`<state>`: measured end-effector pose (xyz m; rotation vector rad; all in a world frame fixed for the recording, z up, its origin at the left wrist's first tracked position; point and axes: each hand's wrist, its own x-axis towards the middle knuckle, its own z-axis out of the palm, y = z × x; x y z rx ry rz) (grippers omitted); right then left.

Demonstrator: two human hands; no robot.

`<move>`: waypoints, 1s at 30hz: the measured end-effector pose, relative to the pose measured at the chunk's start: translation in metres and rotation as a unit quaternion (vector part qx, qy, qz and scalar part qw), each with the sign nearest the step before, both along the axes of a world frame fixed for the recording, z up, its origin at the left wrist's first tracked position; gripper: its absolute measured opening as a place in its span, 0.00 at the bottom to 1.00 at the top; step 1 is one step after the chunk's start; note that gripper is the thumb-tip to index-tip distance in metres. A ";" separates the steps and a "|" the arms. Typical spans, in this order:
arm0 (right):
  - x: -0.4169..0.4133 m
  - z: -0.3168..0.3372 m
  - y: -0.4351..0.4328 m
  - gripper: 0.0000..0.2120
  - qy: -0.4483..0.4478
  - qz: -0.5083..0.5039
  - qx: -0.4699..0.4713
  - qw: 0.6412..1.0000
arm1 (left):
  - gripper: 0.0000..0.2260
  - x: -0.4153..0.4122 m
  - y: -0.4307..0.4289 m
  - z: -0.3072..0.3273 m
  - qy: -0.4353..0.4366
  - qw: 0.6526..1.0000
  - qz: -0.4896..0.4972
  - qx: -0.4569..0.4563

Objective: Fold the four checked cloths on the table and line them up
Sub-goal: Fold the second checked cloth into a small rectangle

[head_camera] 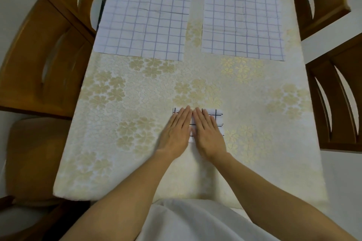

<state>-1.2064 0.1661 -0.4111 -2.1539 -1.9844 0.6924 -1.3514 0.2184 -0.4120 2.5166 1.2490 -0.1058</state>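
so, left hand (175, 133) and right hand (209, 133) press flat on the folded cloth (217, 116) (fingers straight, gripping nothing); lifting off quickly could let its layers spring open.

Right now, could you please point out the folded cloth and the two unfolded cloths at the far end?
folded cloth (217, 116): head view, its uncovered top right corner.
far left cloth (145, 17): head view, its middle.
far right cloth (242, 15): head view, its middle.

Wooden chairs (39, 64) either side of a cream floral tablecloth (137, 103), pale floor (344, 182).
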 end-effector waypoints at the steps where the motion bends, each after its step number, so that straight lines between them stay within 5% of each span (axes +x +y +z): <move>1: 0.007 0.000 -0.001 0.29 -0.015 -0.004 -0.002 1.000 | 0.26 -0.001 0.001 -0.001 0.007 1.000 0.002 0.004; 13: 0.030 0.011 -0.005 0.33 -0.095 -0.111 -0.020 0.989 | 0.32 -0.031 0.011 0.011 0.050 0.996 0.078 0.005; 19: -0.017 0.013 0.021 0.28 -0.004 -0.041 0.020 0.999 | 0.31 0.018 0.010 0.015 0.040 0.999 0.030 0.007; 30: 0.038 0.007 -0.004 0.35 -0.102 -0.027 -0.062 0.993 | 0.32 -0.028 0.016 0.009 0.096 0.994 0.051 0.008</move>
